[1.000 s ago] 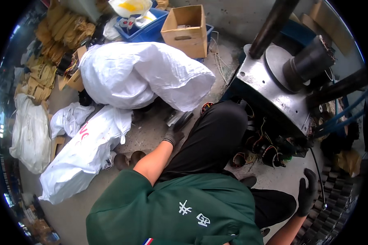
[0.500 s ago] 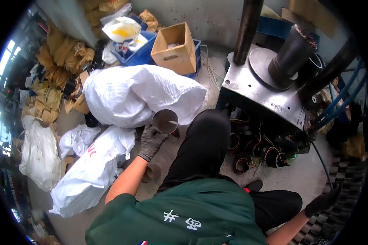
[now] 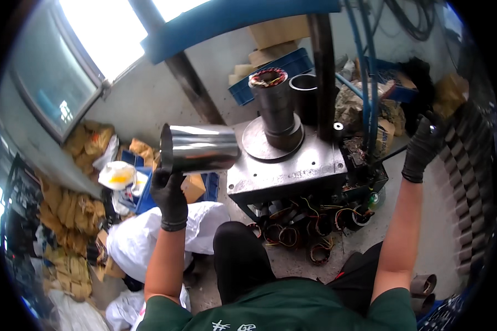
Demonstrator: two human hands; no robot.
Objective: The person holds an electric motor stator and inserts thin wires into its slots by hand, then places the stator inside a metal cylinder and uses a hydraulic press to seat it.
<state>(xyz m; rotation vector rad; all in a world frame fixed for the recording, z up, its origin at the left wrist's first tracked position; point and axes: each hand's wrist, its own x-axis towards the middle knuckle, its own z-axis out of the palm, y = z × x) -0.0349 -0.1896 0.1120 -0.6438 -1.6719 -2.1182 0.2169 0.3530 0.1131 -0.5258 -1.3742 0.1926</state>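
My left hand (image 3: 169,198), in a dark glove, is closed around the lower edge of a shiny metal cylinder (image 3: 201,148). The cylinder lies sideways in the air, its open end to the left, just left of a press table. On that table a dark cylinder (image 3: 274,107) with wire windings (image 3: 268,78) showing at its top stands upright on a round metal plate (image 3: 254,140). Off to the right, my gloved right hand (image 3: 423,146) seems closed on the end of a thin dark lever (image 3: 389,156) running out from the press; its fingers are partly hidden.
The press has dark columns (image 3: 196,88) and a blue crossbeam (image 3: 237,25). Below its table (image 3: 292,176) lie several wound stators (image 3: 319,254). White sacks (image 3: 135,243) and a blue crate (image 3: 143,193) stand left. Stacked dark cylinders (image 3: 469,165) line the right side.
My left hand has raised the cylinder from beside the white sack to next to the press table and turned it sideways. The right hand has moved up and forward. The view has swung right and up.
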